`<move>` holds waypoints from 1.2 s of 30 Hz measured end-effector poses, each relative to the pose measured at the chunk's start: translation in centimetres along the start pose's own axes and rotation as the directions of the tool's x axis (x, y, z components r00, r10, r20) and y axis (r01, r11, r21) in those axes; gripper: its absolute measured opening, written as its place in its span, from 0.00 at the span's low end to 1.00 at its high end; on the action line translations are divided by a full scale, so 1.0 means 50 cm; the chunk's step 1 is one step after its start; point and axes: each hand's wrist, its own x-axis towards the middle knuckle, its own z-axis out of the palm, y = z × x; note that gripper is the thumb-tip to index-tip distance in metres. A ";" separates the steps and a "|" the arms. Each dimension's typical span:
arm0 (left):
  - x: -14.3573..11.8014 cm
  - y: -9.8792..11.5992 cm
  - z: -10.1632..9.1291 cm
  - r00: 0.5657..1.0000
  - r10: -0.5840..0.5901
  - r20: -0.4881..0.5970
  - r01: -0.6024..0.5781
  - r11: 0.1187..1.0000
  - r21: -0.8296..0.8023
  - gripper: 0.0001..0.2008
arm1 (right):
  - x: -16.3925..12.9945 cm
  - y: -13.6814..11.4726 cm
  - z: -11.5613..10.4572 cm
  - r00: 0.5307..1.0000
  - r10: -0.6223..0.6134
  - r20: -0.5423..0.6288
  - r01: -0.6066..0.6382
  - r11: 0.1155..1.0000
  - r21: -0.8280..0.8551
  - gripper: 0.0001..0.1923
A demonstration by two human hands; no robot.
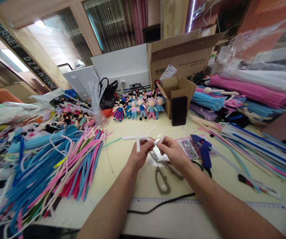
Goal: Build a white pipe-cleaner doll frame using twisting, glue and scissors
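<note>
White pipe cleaners (138, 142), bent into a small branching figure, are pinched in my left hand (143, 153) above the middle of the table. Its arms stick out to the left and down past my fingers. My right hand (170, 151) closes its fingertips on the right end of the same white piece. Just below both hands lie scissors (163, 181) with grey-brown handles, their blades partly open on a white scrap. A blue glue gun (204, 151) rests to the right of my right hand, near a printed card (188, 148).
Bundles of coloured pipe cleaners (58, 162) cover the left side, and more strips (252, 146) lie at right. Several small dolls (143, 108) stand at the back, beside a black phone (179, 111) and cardboard boxes (182, 59). A ruler (264, 205) and black cord (157, 207) cross the front.
</note>
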 end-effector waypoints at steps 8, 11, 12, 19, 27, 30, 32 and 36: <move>-0.005 -0.021 0.028 0.990 -0.076 -0.122 0.055 0.984 -0.168 0.12 | -0.010 0.016 0.009 0.965 -0.239 -0.108 0.184 0.910 -0.372 0.09; -0.002 -0.023 0.025 0.987 -0.048 -0.153 0.023 0.986 -0.164 0.11 | -0.012 0.020 0.011 0.962 -0.262 -0.077 0.203 0.874 -0.442 0.08; 0.000 -0.022 0.023 0.987 -0.043 -0.156 0.017 0.987 -0.163 0.11 | -0.012 0.020 0.011 0.965 -0.253 -0.071 0.199 0.881 -0.429 0.08; 0.002 -0.005 0.010 0.991 -0.050 -0.123 0.036 0.992 -0.118 0.11 | -0.011 -0.002 0.011 1.000 0.003 0.017 -0.001 0.992 -0.130 0.13; -0.009 0.017 0.015 0.998 -0.050 -0.026 0.047 0.995 -0.089 0.16 | -0.016 -0.006 0.006 0.929 0.224 0.294 -0.326 0.871 0.367 0.15; -0.011 0.015 0.019 0.998 -0.053 -0.020 0.050 0.993 -0.110 0.16 | -0.016 -0.005 0.010 0.941 0.193 0.277 -0.290 0.883 0.369 0.15; -0.013 0.010 0.021 0.998 -0.061 -0.013 0.058 0.988 -0.141 0.15 | -0.014 -0.007 0.012 0.965 0.148 0.219 -0.213 0.925 0.314 0.15; -0.017 0.002 0.026 0.980 -0.168 0.107 0.181 0.975 -0.127 0.18 | -0.008 -0.012 0.003 0.997 -0.078 0.001 0.078 0.993 -0.089 0.12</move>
